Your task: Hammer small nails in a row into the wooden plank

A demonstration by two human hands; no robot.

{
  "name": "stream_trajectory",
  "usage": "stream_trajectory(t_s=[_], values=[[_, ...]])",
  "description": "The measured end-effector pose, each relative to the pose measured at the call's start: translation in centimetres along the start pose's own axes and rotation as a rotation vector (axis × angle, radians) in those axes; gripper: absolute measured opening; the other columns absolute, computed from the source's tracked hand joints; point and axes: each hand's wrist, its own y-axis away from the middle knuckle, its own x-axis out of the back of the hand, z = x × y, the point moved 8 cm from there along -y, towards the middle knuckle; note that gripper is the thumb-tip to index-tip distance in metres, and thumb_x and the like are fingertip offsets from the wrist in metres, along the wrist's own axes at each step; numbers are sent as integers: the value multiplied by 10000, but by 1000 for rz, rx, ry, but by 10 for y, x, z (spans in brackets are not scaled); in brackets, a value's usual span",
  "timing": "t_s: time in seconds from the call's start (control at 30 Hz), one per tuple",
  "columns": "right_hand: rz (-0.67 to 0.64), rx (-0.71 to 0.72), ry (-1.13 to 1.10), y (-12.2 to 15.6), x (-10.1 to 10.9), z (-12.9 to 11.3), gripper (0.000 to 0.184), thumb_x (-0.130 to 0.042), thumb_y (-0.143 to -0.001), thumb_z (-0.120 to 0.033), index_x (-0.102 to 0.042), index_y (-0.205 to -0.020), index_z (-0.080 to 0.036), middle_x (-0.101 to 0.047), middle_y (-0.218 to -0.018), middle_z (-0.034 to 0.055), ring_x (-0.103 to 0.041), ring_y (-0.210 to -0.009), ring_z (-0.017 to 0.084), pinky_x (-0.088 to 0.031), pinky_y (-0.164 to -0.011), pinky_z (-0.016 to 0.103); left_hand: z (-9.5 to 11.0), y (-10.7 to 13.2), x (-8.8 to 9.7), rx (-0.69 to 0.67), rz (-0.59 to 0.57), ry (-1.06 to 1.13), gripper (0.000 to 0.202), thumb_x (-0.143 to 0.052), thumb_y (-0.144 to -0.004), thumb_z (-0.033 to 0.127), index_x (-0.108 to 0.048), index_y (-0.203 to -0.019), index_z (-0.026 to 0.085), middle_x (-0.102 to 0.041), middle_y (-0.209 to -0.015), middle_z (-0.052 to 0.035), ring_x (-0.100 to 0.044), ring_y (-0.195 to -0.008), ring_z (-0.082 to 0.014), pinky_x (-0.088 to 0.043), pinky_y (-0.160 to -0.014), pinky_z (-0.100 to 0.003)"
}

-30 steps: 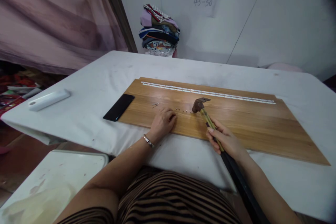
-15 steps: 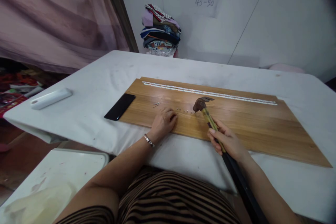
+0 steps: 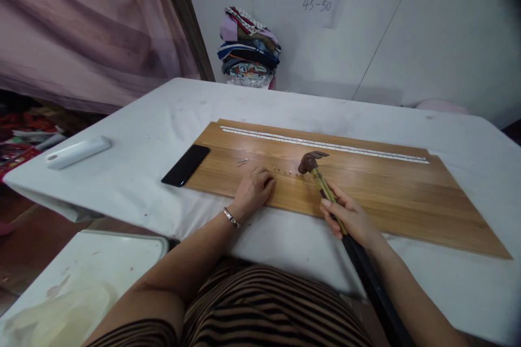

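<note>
My right hand (image 3: 345, 214) is wrapped round the handle of a claw hammer (image 3: 323, 187). Its rusty brown head is over the wooden board (image 3: 382, 190), near the right end of a short row of small nails (image 3: 290, 172). On the board's near edge rests my left hand (image 3: 254, 188), closed with the fingers curled under. Whatever those fingers hold, if anything, is hidden. The row of nails starts just right of the left hand. A few loose nails (image 3: 242, 161) lie on the wood beyond it.
Two white measuring strips (image 3: 325, 145) run along the board's far side. A black phone-like slab (image 3: 186, 165) overlaps the left end. The white-covered table (image 3: 138, 119) also bears a white oblong object (image 3: 79, 152). Folded clothes (image 3: 249, 51) are stacked by the wall.
The hammer and my right hand have shifted very slightly to the left. My left hand keeps its place on the board.
</note>
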Motion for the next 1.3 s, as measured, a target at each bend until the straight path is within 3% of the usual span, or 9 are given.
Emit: stream_trajectory(t_s=[1.3], values=[[4, 1, 11, -3, 1, 4, 744, -613, -850, -377, -314, -1512, -216, -445, -520, -104, -350, -344, 65, -341, -307, 170, 0, 0, 0, -6, 9, -4, 126, -555, -895, 215, -652, -818, 190, -656, -880, -49, -587, -876, -186, -486, -840, -353]])
